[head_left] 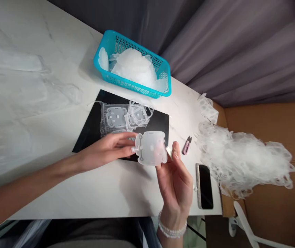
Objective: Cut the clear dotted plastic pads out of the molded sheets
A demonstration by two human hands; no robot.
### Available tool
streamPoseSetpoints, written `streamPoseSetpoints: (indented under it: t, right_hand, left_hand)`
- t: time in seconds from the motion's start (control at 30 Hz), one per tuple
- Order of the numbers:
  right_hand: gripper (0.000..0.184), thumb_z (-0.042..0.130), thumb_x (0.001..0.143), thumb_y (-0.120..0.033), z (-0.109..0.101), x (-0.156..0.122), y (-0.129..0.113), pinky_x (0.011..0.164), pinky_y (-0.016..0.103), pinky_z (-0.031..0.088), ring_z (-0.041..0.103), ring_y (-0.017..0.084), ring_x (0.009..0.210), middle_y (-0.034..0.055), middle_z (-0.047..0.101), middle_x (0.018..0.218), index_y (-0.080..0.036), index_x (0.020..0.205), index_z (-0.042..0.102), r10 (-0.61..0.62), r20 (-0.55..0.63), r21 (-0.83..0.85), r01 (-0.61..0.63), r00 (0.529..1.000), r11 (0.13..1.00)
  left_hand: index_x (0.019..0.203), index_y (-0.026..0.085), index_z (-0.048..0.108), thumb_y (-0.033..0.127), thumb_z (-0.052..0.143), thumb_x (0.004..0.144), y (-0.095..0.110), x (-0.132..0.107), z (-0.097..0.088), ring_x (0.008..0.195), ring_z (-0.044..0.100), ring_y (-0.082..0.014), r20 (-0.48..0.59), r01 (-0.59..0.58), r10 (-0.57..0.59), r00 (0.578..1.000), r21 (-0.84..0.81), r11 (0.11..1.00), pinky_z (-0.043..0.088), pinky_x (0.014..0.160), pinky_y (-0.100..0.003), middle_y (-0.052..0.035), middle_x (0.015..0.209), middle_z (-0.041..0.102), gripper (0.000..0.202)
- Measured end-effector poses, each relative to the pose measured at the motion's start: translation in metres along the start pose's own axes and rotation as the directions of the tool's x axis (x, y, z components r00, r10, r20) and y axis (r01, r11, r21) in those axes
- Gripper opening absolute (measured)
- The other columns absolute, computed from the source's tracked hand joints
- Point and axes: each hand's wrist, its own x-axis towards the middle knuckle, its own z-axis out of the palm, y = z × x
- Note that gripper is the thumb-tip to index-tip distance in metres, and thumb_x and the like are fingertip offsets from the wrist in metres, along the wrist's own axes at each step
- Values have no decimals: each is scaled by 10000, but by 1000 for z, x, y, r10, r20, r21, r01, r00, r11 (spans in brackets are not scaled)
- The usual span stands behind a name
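Observation:
Both hands hold one translucent square silicone piece (151,148) above the table's near edge. My left hand (108,148) pinches its left edge with thumb and fingertips. My right hand (174,175), palm up with a pearl bracelet on the wrist, supports the piece from the right and below with thumb and fingers. Just behind the hands, more of the same translucent pieces (123,117) lie joined and tangled on a black mat (93,127).
A turquoise basket (162,65) full of translucent pieces stands at the back. A pile of white trimmed scraps (240,158) lies at the right, over the table edge. Small purple snips (187,145) and a phone (204,186) lie beside my right hand. The white table (33,103) carries clear plastic sheets at left.

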Motion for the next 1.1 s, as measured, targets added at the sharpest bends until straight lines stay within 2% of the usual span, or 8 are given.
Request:
streamPoseSetpoints:
  t: [0.1, 0.3, 0.57, 0.7, 0.83, 0.9, 1.0, 1.1]
  right_hand:
    - [214, 697, 847, -183, 8, -4, 4, 885, 306, 596, 714, 157, 986, 0, 771, 940, -269, 1033, 758, 3, 38, 12, -3, 999, 1000]
    - [215, 703, 856, -202, 8, -5, 4, 897, 306, 576, 699, 157, 999, -7, 769, 969, -271, 1054, 753, -1, 25, -31, 2, 1000, 1000]
    - [208, 681, 871, -218, 9, -7, 0, 947, 352, 564, 695, 170, 1059, 14, 779, 1015, -278, 1055, 755, 20, 40, -45, -18, 999, 999]
    - [198, 647, 899, -221, 10, -8, 1, 941, 340, 568, 708, 162, 1040, 16, 782, 1005, -274, 1057, 754, -38, 39, -80, 41, 999, 996]
    - [213, 646, 918, -233, 11, -12, 12, 988, 363, 535, 702, 189, 1085, 16, 772, 1062, -285, 1102, 739, -241, 68, -212, 250, 968, 945]
    - [213, 627, 946, -298, 13, -14, 20, 1042, 408, 497, 673, 228, 1155, 41, 753, 1143, -274, 1128, 734, -246, 153, -301, 282, 957, 911]
    - [459, 436, 1003, -550, 17, -18, 24, 1094, 501, 437, 647, 285, 1200, 101, 741, 1175, -235, 1163, 729, -67, 268, -342, 161, 961, 926]
    - [637, 287, 992, -655, 17, -18, 16, 1071, 556, 435, 678, 315, 1142, 125, 769, 1076, -226, 1115, 741, -83, 230, -302, 152, 970, 941]
  left_hand:
    - [1292, 240, 671, 361, 589, 975, 5, -3, -3, 1085, 684, -194, 208, 93, -35, 978, -276, 957, 548, 947, -314, -69, 1196, 730, 349]
    - [1103, 270, 773, 283, 623, 966, 6, -8, -6, 949, 718, -130, 124, 77, -37, 992, -342, 937, 534, 922, -231, -17, 984, 787, 204]
    - [1114, 278, 770, 308, 624, 964, 10, -10, -6, 996, 724, -183, 111, 86, -52, 992, -330, 940, 522, 986, -312, -22, 1011, 785, 212]
    - [1196, 252, 735, 336, 637, 953, 6, -9, -4, 1128, 675, -230, 72, 99, -80, 994, -337, 936, 495, 1038, -376, -54, 1166, 746, 275]
    - [1379, 242, 593, 370, 654, 928, 4, -8, 1, 1333, 529, -270, -55, 93, -141, 989, -514, 853, 428, 1121, -425, -74, 1447, 572, 472]
    - [1405, 198, 559, 463, 583, 946, 5, -7, 2, 1328, 530, -297, 17, 147, -175, 984, -630, 763, 415, 1127, -460, -113, 1469, 544, 531]
    - [1375, 149, 572, 567, 438, 971, 6, -5, 1, 1265, 582, -315, 148, 229, -177, 973, -702, 674, 418, 1114, -479, -153, 1408, 589, 596]
    - [1338, 156, 596, 550, 413, 980, 5, -3, -1, 1262, 592, -301, 168, 232, -160, 973, -718, 656, 426, 1118, -455, -144, 1388, 609, 563]
